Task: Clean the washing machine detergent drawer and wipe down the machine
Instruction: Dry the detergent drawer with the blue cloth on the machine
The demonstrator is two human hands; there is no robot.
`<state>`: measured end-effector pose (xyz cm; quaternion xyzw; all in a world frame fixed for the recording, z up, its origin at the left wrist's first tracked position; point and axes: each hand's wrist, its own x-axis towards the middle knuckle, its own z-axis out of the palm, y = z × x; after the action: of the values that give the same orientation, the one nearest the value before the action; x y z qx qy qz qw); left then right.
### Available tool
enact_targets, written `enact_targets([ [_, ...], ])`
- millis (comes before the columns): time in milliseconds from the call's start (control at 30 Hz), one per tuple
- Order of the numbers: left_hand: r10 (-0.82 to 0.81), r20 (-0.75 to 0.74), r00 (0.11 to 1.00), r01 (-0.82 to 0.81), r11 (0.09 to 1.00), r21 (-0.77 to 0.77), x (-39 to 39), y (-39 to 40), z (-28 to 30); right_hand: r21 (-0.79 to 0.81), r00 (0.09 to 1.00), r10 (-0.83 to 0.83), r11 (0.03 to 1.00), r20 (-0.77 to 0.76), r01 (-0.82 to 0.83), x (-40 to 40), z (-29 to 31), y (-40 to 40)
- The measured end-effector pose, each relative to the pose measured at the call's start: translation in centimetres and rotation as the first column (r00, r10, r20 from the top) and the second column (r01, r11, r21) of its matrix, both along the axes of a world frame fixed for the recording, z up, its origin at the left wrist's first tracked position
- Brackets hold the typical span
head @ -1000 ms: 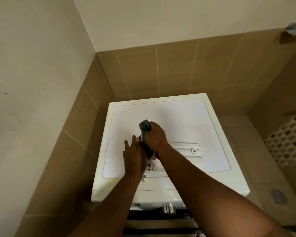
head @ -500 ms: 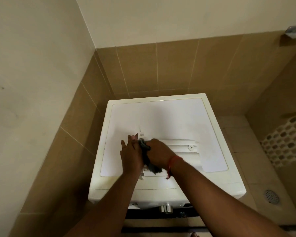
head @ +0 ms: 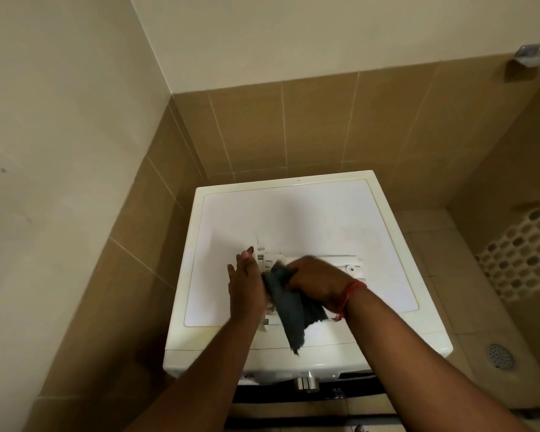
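The right hand [head: 317, 280] is clutching a grey cloth [head: 289, 307] over the detergent drawer [head: 340, 263] near the washing machine [head: 293, 213] top's front edge, while the left hand [head: 245, 283] is bracing the drawer's left side with straight fingers held together; a floor drain [head: 499, 356] is lying right of the machine.

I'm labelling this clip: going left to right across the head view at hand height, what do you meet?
Left hand → grey cloth → right hand → red wrist thread → bare right part of the washing machine top → floor drain, lower down.
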<state>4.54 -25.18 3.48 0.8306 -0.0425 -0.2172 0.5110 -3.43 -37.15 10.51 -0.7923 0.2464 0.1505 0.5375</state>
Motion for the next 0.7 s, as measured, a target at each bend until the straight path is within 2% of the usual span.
enact_targets([
  [67,-0.007,-0.011,1.0,0.008,1.0,0.013,0.1,0.0,-0.2,-0.224,0.987,-0.12,0.964,0.111,0.142,1.2,-0.8,-0.8],
  [100,-0.021,-0.003,1.0,0.021,0.999,0.033,0.2,0.0,-0.3,-0.368,0.98,-0.1,0.917,0.17,0.157,1.8,-1.2,-0.8],
  [167,-0.066,0.036,0.997,0.063,0.994,0.094,0.3,0.0,-0.4,-0.563,0.975,0.069,0.824,0.209,0.062,2.6,-2.5,0.2],
  [233,-0.074,0.043,0.996,0.069,0.991,0.114,0.4,0.0,-0.4,-0.639,0.958,0.199,0.769,0.206,-0.022,2.3,-4.1,1.7],
  [367,-0.054,0.016,0.998,0.052,0.994,0.096,0.3,-0.2,-0.3,-0.67,0.938,0.255,0.742,0.237,-0.033,-0.6,-5.4,2.9],
  [533,-0.034,-0.069,0.997,0.04,0.996,0.086,0.3,-0.3,-0.2,-0.599,0.931,0.274,0.797,0.24,-0.08,-2.3,-4.9,2.9],
  [700,-0.052,-0.127,0.99,0.063,0.994,0.084,0.5,-0.5,-0.1,-0.622,0.943,0.122,0.776,0.309,0.103,1.8,-4.4,1.0],
])
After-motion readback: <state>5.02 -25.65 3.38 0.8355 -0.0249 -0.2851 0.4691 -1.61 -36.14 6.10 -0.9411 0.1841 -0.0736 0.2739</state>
